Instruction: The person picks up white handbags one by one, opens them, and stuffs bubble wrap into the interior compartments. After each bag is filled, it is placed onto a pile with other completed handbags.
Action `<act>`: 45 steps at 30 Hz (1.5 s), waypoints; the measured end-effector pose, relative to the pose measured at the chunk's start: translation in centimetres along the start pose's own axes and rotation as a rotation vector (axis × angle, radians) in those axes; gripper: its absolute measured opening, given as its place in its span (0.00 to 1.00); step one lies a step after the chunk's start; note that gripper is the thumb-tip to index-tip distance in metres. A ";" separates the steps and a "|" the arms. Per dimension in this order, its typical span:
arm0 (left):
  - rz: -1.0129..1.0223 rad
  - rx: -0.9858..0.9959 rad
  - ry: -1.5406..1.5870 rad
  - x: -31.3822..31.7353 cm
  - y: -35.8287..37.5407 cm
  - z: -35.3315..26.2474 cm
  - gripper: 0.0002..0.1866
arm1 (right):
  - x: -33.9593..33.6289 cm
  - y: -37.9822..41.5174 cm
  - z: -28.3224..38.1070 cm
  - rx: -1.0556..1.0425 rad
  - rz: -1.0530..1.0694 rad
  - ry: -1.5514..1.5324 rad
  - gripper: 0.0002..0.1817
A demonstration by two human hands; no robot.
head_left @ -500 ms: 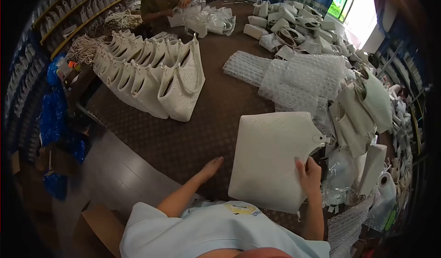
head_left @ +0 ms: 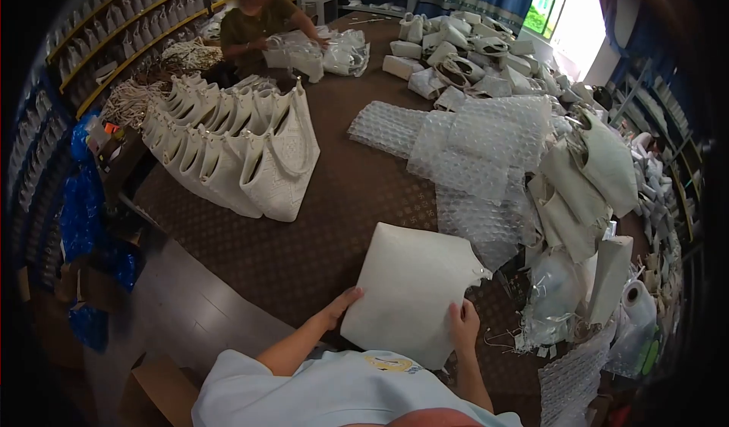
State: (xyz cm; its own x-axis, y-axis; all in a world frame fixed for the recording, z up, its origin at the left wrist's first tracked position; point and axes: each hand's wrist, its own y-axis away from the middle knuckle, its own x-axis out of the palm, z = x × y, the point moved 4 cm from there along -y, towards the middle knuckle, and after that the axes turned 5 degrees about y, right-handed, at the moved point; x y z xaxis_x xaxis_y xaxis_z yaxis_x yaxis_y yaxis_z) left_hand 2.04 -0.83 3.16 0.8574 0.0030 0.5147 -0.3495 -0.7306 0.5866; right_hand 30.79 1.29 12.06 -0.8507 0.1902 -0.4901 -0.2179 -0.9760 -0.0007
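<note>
A white handbag (head_left: 410, 294) lies between my hands at the near side of the brown table, its broad flat face upward and its notched opening toward the right. My left hand (head_left: 345, 305) grips its left edge. At the opening, my right hand (head_left: 463, 324) is closed on the bag's right edge, thumb on top. Rows of white tote bags (head_left: 281, 161) stand upright at the left of the table. Sheets of bubble wrap (head_left: 478, 146) lie flat beyond the held bag.
Loose white bags (head_left: 456, 55) are heaped at the back right. More bags (head_left: 577, 191) and clear plastic (head_left: 554, 298) crowd the right side. Across the table a person (head_left: 262, 24) handles plastic-wrapped items (head_left: 304, 55). A cardboard box (head_left: 163, 381) stands on the floor at left.
The handbag has moved left and nearer my body. My left hand, apart from it before, now holds its left edge. The person across the table has leaned into view.
</note>
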 end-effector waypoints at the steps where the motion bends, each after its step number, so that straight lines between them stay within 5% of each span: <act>1: 0.017 -0.028 -0.014 0.1 0.4 0.3 0.47 | 0.0 0.0 2.1 -0.037 0.002 0.013 0.13; 4: 0.092 -0.067 0.210 1.3 0.5 -0.9 0.39 | -1.8 -1.4 4.8 -0.085 -0.005 -0.072 0.13; 6: 0.224 0.211 0.360 3.7 1.5 -2.9 0.34 | -5.5 -2.2 6.7 -0.103 -0.021 -0.186 0.14; 7: 0.247 0.156 0.331 4.1 0.7 -2.9 0.34 | -7.1 -2.7 6.9 -0.063 -0.026 -0.280 0.14; 10: 0.070 0.108 -0.034 2.6 -3.9 -1.4 0.35 | -12.7 -6.3 9.0 -0.011 -0.085 -0.515 0.13; 12: -0.167 0.351 -1.455 0.7 -6.5 0.5 0.37 | -17.8 -9.2 11.2 -0.106 -0.183 -0.521 0.12; 13: -0.187 0.289 -1.655 1.8 -6.6 1.3 0.41 | -20.6 -11.0 11.7 -0.157 -0.282 -0.505 0.13; 17: -0.112 0.228 -1.730 2.8 -5.9 1.3 0.47 | -33.3 -19.6 17.5 -0.370 -0.588 -0.266 0.18; 23: -0.124 0.174 -1.768 2.4 -6.1 1.3 0.47 | -48.6 -38.5 18.1 -0.542 -0.623 0.118 0.22; 25: -0.137 0.152 -1.772 2.4 -6.0 1.5 0.47 | -46.9 -40.2 17.3 -0.177 -0.916 1.008 0.31; 28: -0.136 0.136 -1.775 2.4 -6.8 1.1 0.48 | -43.3 -44.3 11.7 -0.315 -0.615 0.885 0.39; 29: -0.131 0.129 -1.774 2.3 -6.4 1.5 0.48 | -40.4 -43.0 10.5 -0.239 -0.641 0.929 0.33; 31: -0.123 0.096 -1.779 2.5 -6.1 1.8 0.48 | -39.2 -41.7 8.8 -0.519 -0.977 1.199 0.30; 35: -0.136 0.120 -1.791 3.0 -6.0 1.1 0.47 | -41.5 -43.4 6.1 -0.480 -0.783 0.962 0.31; 41: -0.156 0.097 -1.846 2.9 -6.2 1.2 0.46 | -42.0 -43.2 6.9 -0.377 -0.769 0.946 0.35; 42: -0.224 0.088 -1.801 2.8 -5.9 1.1 0.46 | -42.1 -43.5 6.9 -0.521 -0.700 0.968 0.33; 44: -0.125 0.094 -1.803 3.0 -6.1 1.1 0.45 | -41.7 -43.9 7.4 -0.492 -0.796 0.912 0.29; 45: -0.214 0.096 -1.756 2.8 -6.0 0.6 0.45 | -41.7 -45.5 7.0 -0.584 -0.769 1.157 0.30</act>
State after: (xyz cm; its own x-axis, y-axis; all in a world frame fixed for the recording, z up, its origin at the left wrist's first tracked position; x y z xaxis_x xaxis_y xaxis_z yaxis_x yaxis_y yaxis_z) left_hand 6.73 3.19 0.70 0.2602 -0.5247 -0.8106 -0.2212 -0.8495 0.4789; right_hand 72.86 38.46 38.60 0.2757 0.7461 -0.6061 0.0306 -0.6370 -0.7702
